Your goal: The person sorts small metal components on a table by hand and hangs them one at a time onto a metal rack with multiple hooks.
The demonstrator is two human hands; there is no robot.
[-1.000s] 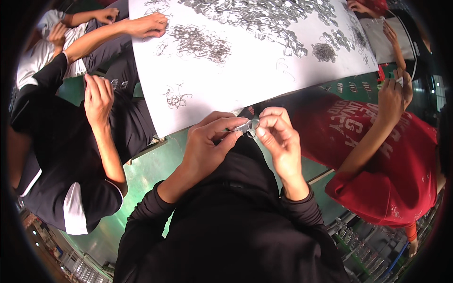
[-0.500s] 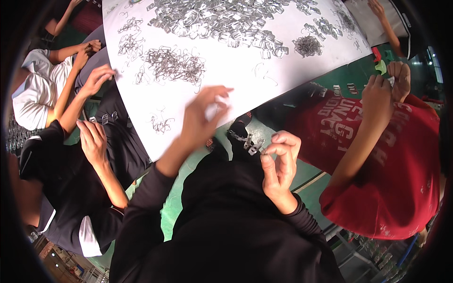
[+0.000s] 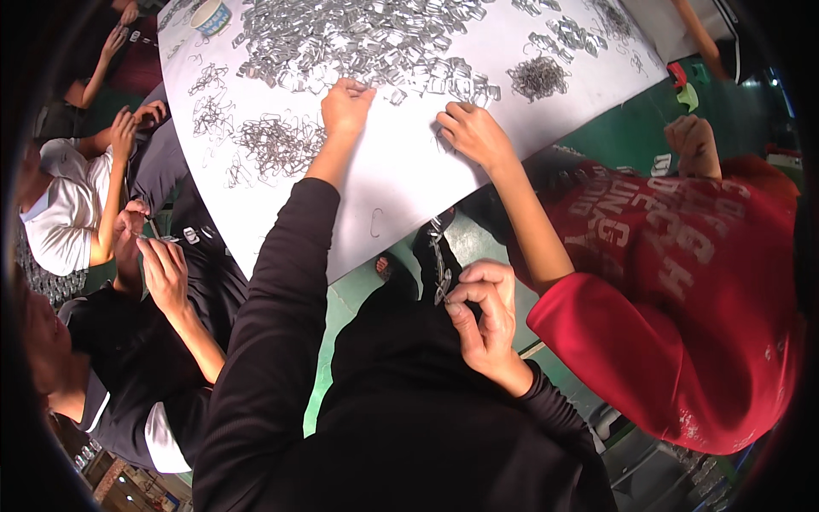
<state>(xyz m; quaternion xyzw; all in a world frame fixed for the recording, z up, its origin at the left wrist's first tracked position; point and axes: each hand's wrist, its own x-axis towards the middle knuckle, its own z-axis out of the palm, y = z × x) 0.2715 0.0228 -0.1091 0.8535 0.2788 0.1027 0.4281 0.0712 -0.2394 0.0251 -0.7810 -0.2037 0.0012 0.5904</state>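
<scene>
My left hand (image 3: 345, 109) reaches over the white table to the near edge of a large heap of silvery metal clips (image 3: 350, 43). Its fingertips are drawn together at the clips; what they hold, if anything, cannot be made out. Close in front of my body, my right hand (image 3: 488, 317) pinches thumb against fingers. From that pinch trails a short string of small linked metal pieces (image 3: 442, 277), seen against the dark clothing and floor beyond. Left of my left forearm lies a pile of thin bent wire hooks (image 3: 277, 145).
A single wire hook (image 3: 375, 222) lies near the front of the white tabletop (image 3: 409, 183). Another dark wire pile (image 3: 539, 78) sits at right. A red-sleeved co-worker's hand (image 3: 473, 132) touches the table beside my left hand. A paper cup (image 3: 210, 17) stands far left; co-workers sit at left.
My left hand has moved forward from the table's front edge to the clip heap. My right hand keeps its pinch, slightly farther left. The red-sleeved co-worker's arm has reached onto the table.
</scene>
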